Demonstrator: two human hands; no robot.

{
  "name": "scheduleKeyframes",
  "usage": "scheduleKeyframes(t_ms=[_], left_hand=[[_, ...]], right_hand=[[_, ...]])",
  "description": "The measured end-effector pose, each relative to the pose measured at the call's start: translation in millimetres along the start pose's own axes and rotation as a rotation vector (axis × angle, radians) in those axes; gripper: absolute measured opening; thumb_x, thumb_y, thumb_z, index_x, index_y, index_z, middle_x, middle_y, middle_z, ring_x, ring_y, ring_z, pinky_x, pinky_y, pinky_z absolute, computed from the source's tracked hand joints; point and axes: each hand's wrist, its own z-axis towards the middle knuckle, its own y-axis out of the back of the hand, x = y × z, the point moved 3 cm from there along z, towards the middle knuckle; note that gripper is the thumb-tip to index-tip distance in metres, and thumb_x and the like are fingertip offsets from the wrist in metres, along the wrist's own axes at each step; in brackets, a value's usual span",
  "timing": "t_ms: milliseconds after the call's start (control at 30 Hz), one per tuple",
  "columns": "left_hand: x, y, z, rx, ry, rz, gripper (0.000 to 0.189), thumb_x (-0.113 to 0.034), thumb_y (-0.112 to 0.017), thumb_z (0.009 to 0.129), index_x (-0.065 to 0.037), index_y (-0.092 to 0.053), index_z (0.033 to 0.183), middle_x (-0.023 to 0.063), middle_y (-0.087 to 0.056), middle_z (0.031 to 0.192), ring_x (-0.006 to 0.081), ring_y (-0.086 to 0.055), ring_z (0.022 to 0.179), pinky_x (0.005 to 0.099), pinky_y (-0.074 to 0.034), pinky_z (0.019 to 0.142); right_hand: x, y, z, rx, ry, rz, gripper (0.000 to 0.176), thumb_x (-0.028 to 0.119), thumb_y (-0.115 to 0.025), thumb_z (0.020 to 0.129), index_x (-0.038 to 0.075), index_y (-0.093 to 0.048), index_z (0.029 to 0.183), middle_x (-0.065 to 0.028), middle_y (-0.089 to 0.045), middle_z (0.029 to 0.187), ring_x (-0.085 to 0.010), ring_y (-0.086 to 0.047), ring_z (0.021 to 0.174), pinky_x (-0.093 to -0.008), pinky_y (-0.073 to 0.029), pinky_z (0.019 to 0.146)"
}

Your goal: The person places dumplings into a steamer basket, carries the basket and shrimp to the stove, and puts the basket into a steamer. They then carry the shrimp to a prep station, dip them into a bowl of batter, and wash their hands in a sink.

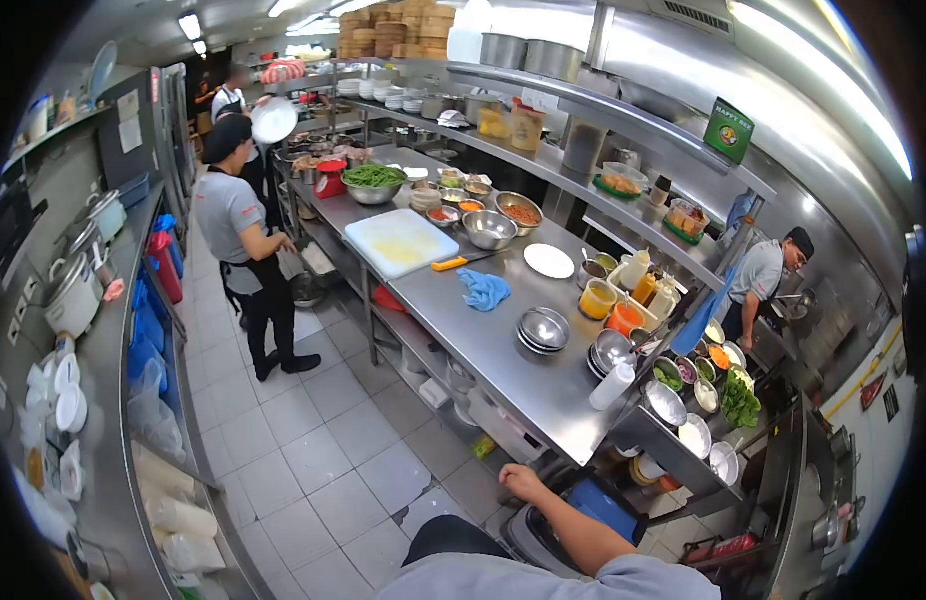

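My right hand (523, 483) hangs low at the bottom middle, its fingers curled in, and no object shows in it. It is over the floor, in front of the near end of the steel worktable (463, 345). Close to my forearm is a bin with a blue part (591, 508). On the worktable's near half are stacked steel bowls (543, 330), a white squeeze bottle (613, 386), a blue cloth (483, 289) and a white plate (549, 262). My left hand is out of view.
A yellow-handled knife (449, 264) lies by a white cutting board (401, 243), with a bowl of green vegetables (374, 183) behind. A co-worker (245, 240) stands in the left aisle; another person (763, 280) works at the right. A cluttered counter (113, 400) lines the left wall.
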Motion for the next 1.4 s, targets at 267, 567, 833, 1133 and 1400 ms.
scheduleKeyframes(t_ms=[267,567,833,1133,1400], left_hand=[[-179,-25,168,0.074,-0.023,0.065,0.033,-0.023,-0.064,0.093,-0.007,-0.062,0.121,0.0086,-0.070,0.089,0.0239,-0.066,0.074,0.0408,-0.054,0.061],[-422,-17,256,0.061,-0.115,0.062,0.025,-0.024,-0.061,0.096,-0.009,-0.063,0.115,0.0067,-0.067,0.091,0.0201,-0.065,0.066,0.0329,-0.052,0.053],[-538,7,334,0.033,-0.007,0.010,0.021,-0.023,-0.057,0.098,-0.013,-0.059,0.116,0.0068,-0.066,0.091,0.0231,-0.065,0.066,0.0386,-0.053,0.054],[-700,2,471,0.347,-0.081,0.486,0.027,-0.027,-0.060,0.095,-0.009,-0.063,0.114,0.0070,-0.067,0.086,0.0228,-0.064,0.063,0.0378,-0.053,0.055],[-956,-15,640,0.372,-0.220,0.577,0.026,-0.029,-0.061,0.094,-0.009,-0.060,0.112,0.0090,-0.068,0.097,0.0261,-0.070,0.076,0.0448,-0.058,0.065]], right_hand=[[72,41,173,-0.247,0.075,0.268,0.029,0.022,-0.061,0.097,0.007,-0.058,0.122,0.0000,-0.060,0.087,-0.0095,-0.055,0.071,-0.0241,-0.045,0.061],[193,100,464,-0.448,0.213,-0.277,0.053,0.015,-0.070,0.086,0.004,-0.054,0.135,-0.0160,-0.059,0.127,-0.0273,-0.059,0.109,-0.0385,-0.049,0.095],[210,173,603,-0.904,0.085,-0.527,0.072,0.013,-0.073,0.078,0.003,-0.045,0.144,-0.0251,-0.051,0.140,-0.0408,-0.049,0.128,-0.0446,-0.038,0.111],[215,86,608,-0.819,-0.173,-0.336,0.046,0.018,-0.078,0.078,0.006,-0.059,0.119,-0.0202,-0.063,0.112,-0.0383,-0.061,0.103,-0.0449,-0.049,0.089],[244,5,559,-1.003,-0.180,-0.197,0.053,0.012,-0.078,0.080,0.006,-0.057,0.129,-0.0154,-0.059,0.101,-0.0266,-0.058,0.079,-0.0396,-0.051,0.075]])
